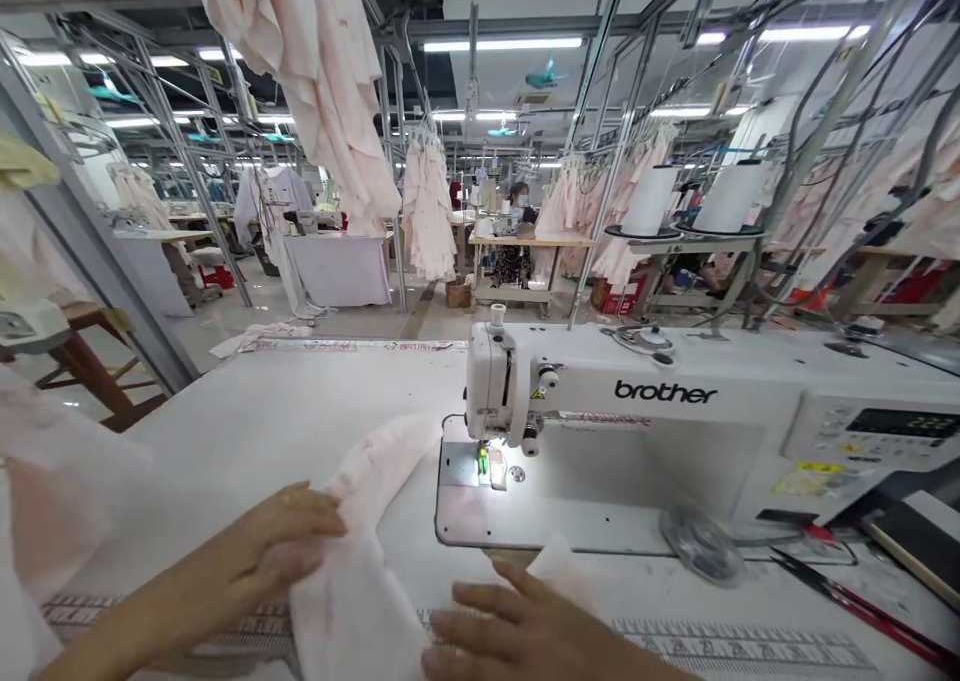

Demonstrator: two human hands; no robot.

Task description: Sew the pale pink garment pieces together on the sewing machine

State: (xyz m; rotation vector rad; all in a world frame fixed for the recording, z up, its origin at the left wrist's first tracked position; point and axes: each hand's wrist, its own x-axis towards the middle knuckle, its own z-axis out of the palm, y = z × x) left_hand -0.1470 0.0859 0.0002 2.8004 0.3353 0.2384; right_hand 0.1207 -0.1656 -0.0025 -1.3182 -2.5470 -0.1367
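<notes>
Pale pink fabric point(375, 571) lies in a long fold on the white table, left of the sewing machine's needle plate. At its left edge my left hand point(289, 536) is closed, fingers together, gripping the cloth. My right hand point(517, 621) is over the table's front part, its fingers spread and holding nothing; the fingertips are close to the fabric's right edge. A small pale cloth corner point(559, 566) shows just behind that hand, partly hidden by it. The white sewing machine point(645, 391) stands beyond, its lamp lighting the presser foot point(484, 459).
Red-handled scissors point(847, 601) and a clear round dish point(701, 546) lie at the right. A printed ruler strip point(720, 641) runs along the front. More pink cloth point(52, 501) is at the left, with garments point(315, 91) hanging overhead. A co-worker point(519, 206) sits further back.
</notes>
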